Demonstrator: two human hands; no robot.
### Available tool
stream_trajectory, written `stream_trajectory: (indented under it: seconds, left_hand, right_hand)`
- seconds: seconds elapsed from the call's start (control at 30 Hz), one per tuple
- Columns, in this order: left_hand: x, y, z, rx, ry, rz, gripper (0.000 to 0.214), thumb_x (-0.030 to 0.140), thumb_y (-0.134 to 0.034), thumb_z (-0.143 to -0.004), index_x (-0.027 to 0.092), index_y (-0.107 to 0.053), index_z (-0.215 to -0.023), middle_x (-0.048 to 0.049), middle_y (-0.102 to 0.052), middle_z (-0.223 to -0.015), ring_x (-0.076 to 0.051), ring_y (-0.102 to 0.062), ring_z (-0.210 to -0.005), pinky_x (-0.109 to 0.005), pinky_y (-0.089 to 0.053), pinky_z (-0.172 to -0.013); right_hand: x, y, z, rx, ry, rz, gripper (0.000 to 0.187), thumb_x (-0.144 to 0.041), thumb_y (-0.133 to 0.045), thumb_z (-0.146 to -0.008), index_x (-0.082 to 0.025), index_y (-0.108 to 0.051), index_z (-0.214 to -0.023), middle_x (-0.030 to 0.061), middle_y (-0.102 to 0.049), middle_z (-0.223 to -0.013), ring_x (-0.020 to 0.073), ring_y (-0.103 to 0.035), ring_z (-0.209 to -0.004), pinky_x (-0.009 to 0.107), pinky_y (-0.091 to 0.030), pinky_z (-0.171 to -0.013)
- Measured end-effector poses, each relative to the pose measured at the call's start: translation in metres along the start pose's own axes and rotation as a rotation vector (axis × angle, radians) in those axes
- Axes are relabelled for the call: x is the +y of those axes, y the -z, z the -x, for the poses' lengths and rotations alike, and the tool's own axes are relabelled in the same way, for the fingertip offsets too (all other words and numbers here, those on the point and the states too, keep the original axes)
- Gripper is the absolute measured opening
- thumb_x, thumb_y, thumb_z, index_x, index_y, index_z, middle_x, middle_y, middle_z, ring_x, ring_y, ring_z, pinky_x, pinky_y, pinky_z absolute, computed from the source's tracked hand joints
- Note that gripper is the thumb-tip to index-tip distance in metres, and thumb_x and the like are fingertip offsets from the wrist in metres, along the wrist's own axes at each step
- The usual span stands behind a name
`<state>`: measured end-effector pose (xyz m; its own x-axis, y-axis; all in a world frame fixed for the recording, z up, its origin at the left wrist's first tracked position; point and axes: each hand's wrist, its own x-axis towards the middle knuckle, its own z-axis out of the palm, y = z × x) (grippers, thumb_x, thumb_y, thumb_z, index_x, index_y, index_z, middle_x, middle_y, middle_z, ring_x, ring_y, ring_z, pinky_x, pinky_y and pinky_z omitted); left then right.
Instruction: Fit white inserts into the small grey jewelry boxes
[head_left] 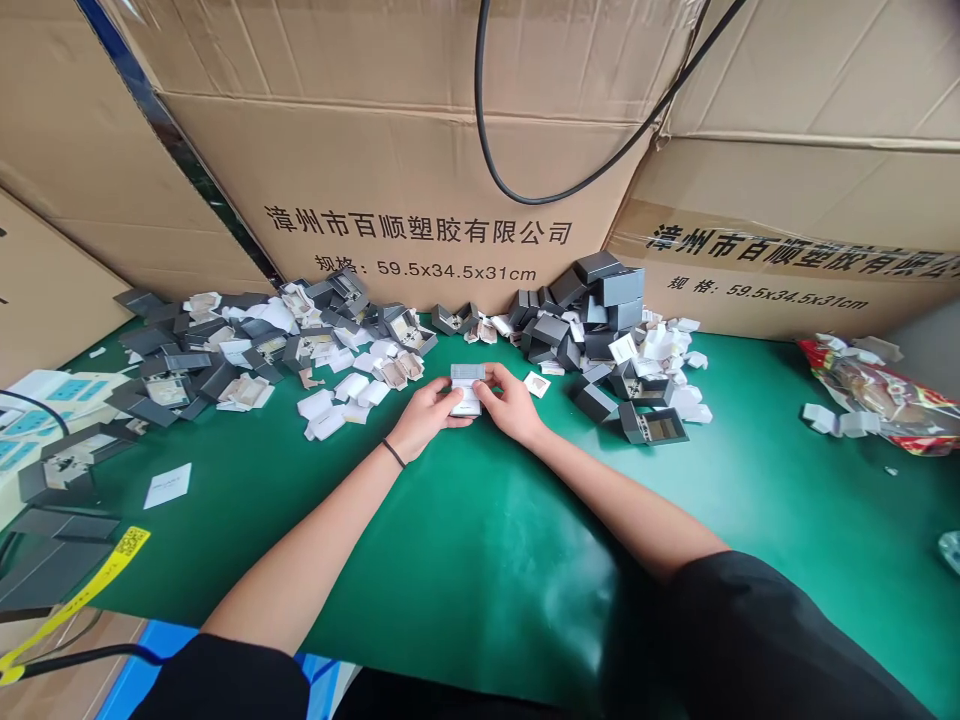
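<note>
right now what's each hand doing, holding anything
Left hand: closed on the small white box.
Right hand: closed on the same small white box.

Both cardboard cartons (pixel 420 190) (pixel 795 260) read "漳州市百顺塑胶有限公司, 规格: 59.5x34.5x31cm".

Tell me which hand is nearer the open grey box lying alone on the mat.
Right. The right hand is at the small white box, just left of the open grey box. The left hand is farther left, beyond the white box.
</note>
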<state>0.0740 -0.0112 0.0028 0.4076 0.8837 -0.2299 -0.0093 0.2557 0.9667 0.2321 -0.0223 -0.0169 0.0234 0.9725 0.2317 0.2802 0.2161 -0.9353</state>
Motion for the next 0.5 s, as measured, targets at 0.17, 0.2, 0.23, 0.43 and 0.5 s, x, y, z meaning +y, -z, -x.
stream_trajectory:
  seconds: [0.17,0.2,0.23,0.43,0.5]
  left_hand:
    - [-0.005,-0.004,-0.005,0.004,0.051,-0.078,0.033,0.037,-0.067,-0.074,0.014,-0.061,-0.098,-0.0089,-0.067,-0.097,-0.020,-0.068,-0.078,-0.037,-0.059,-0.074]
    - [-0.007,-0.004,-0.008,0.004,0.057,-0.085,0.033,0.038,-0.068,-0.073,0.014,-0.061,-0.096,-0.0086,-0.067,-0.095,-0.020,-0.068,-0.076,-0.037,-0.059,-0.073]
    - [-0.007,-0.003,-0.010,0.001,0.068,-0.094,0.034,0.039,-0.068,-0.073,0.014,-0.061,-0.095,-0.0085,-0.068,-0.093,-0.020,-0.068,-0.074,-0.037,-0.059,-0.072]
    - [0.027,0.013,0.021,-0.077,0.032,-0.472,0.056,0.050,-0.062,-0.074,0.018,-0.056,-0.119,-0.0061,-0.068,-0.076,-0.020,-0.066,-0.063,-0.028,-0.054,-0.055]
    - [0.042,0.016,0.050,0.088,-0.156,-0.541,0.051,0.049,-0.058,-0.078,0.022,-0.055,-0.122,-0.0050,-0.067,-0.084,-0.020,-0.065,-0.074,-0.027,-0.054,-0.063]
  right_hand:
    - [-0.003,0.008,-0.002,0.051,0.093,0.167,0.032,-0.035,-0.052,-0.080,-0.019,-0.056,-0.107,0.0039,-0.064,-0.095,0.0137,-0.057,-0.072,0.025,-0.048,-0.063]
    - [-0.003,0.009,-0.002,0.050,0.086,0.193,0.027,-0.036,-0.052,-0.080,-0.019,-0.059,-0.101,0.0028,-0.065,-0.087,0.0137,-0.056,-0.068,0.026,-0.047,-0.062]
    - [-0.002,0.009,-0.003,0.046,0.076,0.216,0.025,-0.036,-0.051,-0.081,-0.019,-0.060,-0.095,0.0018,-0.065,-0.079,0.0136,-0.055,-0.064,0.026,-0.046,-0.061]
    - [0.004,0.009,-0.006,0.085,0.059,0.205,0.026,-0.039,-0.048,-0.083,-0.020,-0.060,-0.096,0.0014,-0.065,-0.082,0.0141,-0.055,-0.065,0.026,-0.044,-0.061]
    - [0.007,0.012,-0.010,0.134,0.019,0.193,0.028,-0.040,-0.048,-0.083,-0.021,-0.059,-0.100,0.0008,-0.064,-0.082,0.0142,-0.054,-0.066,0.026,-0.044,-0.063]
